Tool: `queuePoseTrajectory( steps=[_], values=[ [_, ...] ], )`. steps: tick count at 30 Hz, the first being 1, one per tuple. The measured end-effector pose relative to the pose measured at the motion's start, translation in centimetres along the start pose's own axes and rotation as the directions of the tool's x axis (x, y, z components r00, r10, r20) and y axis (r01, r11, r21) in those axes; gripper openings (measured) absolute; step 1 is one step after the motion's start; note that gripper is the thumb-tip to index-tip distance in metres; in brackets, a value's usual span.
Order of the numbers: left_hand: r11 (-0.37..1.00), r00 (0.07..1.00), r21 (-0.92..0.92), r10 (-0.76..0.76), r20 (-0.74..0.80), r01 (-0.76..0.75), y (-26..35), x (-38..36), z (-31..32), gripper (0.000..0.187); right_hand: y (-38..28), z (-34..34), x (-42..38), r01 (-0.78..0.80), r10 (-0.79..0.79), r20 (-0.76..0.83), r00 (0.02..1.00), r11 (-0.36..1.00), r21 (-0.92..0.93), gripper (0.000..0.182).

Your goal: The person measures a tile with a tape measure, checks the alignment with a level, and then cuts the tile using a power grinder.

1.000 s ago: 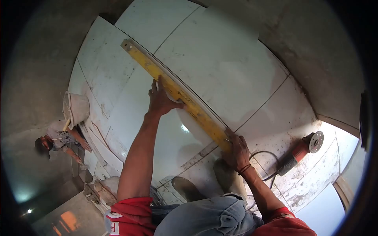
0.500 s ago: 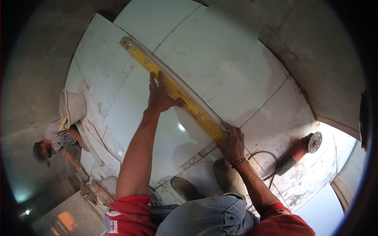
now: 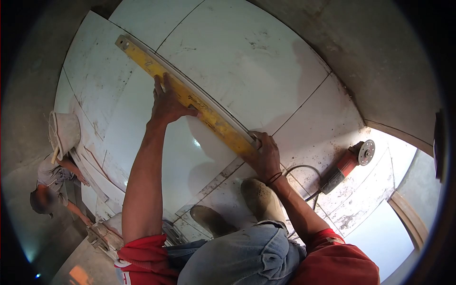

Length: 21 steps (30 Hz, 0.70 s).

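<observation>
While two hands are pressing, a long yellow bar is lying on big pale tiles

Where the light is shining, the big pale tiles (image 3: 237,61) are showing thin dark lines and lots of dirt. The grey wall (image 3: 375,61) is standing at the upper right. The person is wearing blue jeans (image 3: 237,259), a red top (image 3: 332,261) and dirty boots (image 3: 261,197). Another person (image 3: 47,190) is bending low at the left, reaching one arm toward some dusty metal tools (image 3: 97,237).

The long yellow bar (image 3: 213,121) is lying flat, slanting across the tiles beside a long dark line. The left hand (image 3: 166,107) is spreading wide open, with its fingertips and thumb touching the bar near the middle. The right hand (image 3: 267,154) is gripping the bar's lower end.

A dusty bucket (image 3: 66,130) is tipping near the other person, and a stick (image 3: 55,154) is poking out. The red and black grinder (image 3: 337,173) is lying on the tiles at the right, showing a round disc (image 3: 366,152) with holes. Its black cord (image 3: 301,166) is looping near the right arm.

A thin dark band (image 3: 274,177) is circling the right wrist. Curly black writing (image 3: 194,99) is showing on the bar, looking too small to read. A white patch (image 3: 127,277) is showing part of a red letter on the left sleeve.
</observation>
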<state>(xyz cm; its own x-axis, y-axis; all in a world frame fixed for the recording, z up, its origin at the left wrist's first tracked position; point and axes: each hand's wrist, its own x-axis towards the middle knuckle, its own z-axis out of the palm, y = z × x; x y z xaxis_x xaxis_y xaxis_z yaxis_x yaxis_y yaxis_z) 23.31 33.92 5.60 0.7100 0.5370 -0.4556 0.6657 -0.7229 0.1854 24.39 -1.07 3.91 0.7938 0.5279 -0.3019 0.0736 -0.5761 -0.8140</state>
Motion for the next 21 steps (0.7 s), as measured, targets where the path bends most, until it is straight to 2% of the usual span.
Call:
queuePoseTrajectory(
  steps=[1, 3, 10, 16, 21],
  values=[
    [1.000, 1.000, 0.002, 0.006, -0.015, -0.006, -0.1, 0.0, 0.1, 0.176, 0.0, 0.1, 0.0, -0.004, 0.004, -0.001, 1.000, 1.000, -0.004, 0.069],
    [1.000, 1.000, 0.011, 0.009, -0.007, -0.009, -0.1, 0.1, 0.2, 0.176, 0.0, 0.4, -0.2, 0.114, -0.116, -0.030, 0.993, 0.992, -0.060, 0.073],
    [0.999, 0.999, 0.020, 0.044, -0.023, -0.044, -0.8, 0.5, 0.9, 0.177, 0.8, 0.5, -0.5, 0.077, -0.077, -0.011, 0.997, 0.996, -0.043, 0.079],
    [0.999, 0.998, -0.020, -0.038, 0.042, 0.039, 0.6, -0.2, -0.5, 0.175, 0.8, 0.5, -1.2, 0.059, -0.060, -0.021, 0.998, 0.998, -0.008, 0.074],
    [1.000, 1.000, -0.022, -0.006, 0.020, 0.006, 0.4, -0.2, -0.3, 0.176, 1.1, 0.3, -1.5, 0.056, -0.054, -0.058, 0.997, 0.998, 0.040, 0.069]
  ],
)
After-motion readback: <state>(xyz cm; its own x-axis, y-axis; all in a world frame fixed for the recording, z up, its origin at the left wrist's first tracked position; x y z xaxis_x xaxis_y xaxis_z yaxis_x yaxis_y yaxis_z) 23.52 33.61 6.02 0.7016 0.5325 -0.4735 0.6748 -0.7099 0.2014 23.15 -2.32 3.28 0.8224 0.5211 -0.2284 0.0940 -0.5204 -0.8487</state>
